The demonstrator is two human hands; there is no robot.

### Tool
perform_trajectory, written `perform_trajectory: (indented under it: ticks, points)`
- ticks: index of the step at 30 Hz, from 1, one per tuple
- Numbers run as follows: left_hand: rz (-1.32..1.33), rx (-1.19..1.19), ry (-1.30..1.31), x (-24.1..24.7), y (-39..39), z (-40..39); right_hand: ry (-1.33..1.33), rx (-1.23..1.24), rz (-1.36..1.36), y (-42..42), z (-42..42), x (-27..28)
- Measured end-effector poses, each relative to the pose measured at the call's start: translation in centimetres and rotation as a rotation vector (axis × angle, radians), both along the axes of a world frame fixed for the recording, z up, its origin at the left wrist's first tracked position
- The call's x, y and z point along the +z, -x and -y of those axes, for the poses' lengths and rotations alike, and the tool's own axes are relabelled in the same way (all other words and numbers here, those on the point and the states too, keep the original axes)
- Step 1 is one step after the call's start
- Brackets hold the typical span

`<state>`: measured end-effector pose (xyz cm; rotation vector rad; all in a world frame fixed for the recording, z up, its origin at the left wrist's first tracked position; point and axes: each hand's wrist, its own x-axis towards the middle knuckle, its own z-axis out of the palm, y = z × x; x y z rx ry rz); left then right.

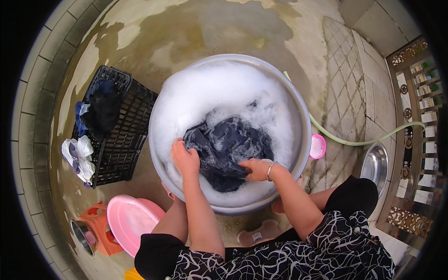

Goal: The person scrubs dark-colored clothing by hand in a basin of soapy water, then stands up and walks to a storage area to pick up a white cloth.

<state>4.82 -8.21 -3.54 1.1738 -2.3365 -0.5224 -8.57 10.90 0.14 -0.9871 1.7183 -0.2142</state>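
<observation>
In front of me stands a large round metal basin (303, 140) full of white suds (217, 84). A soaked dark navy cloth (227, 140) lies bunched in the middle, its lower parts hidden by water and foam. My left hand (185, 159) grips the left edge of this cloth, fingers curled and partly hidden. On the lower right of the bundle, my right hand (259, 169) pinches a fold between thumb and fingers. A metal bangle (270, 171) circles the right wrist.
Left of the basin, a black plastic crate (122, 140) holds dark and white clothes. Nearer are a tilted pink basin (131, 220) and an orange stool (99, 227). To the right, a pale green hose (350, 142) crosses the ground by a pink bowl (317, 146) and a steel basin (375, 164).
</observation>
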Motion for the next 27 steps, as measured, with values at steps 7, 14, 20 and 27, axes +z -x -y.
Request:
perform_trajectory:
  ticks: [7, 14, 20, 27]
  points:
    - [-0.108, -0.493, 0.111, 3.0, 4.7, -3.6, -0.097, -0.426, -0.121, 3.8, -2.6, -4.3]
    - [0.599, -0.288, -0.285, 1.7, 3.2, -4.2, -0.17, -0.269, -0.159, 1.8, -3.0, -5.6]
    - [0.587, -0.298, -0.402, -0.3, 2.4, -3.3, 0.506, -0.995, 0.215, 2.8, -2.5, -5.8]
    - [-0.697, -0.093, -0.909, 3.5, 3.1, -2.3, 0.781, -1.024, 0.286, 6.4, -1.2, 0.5]
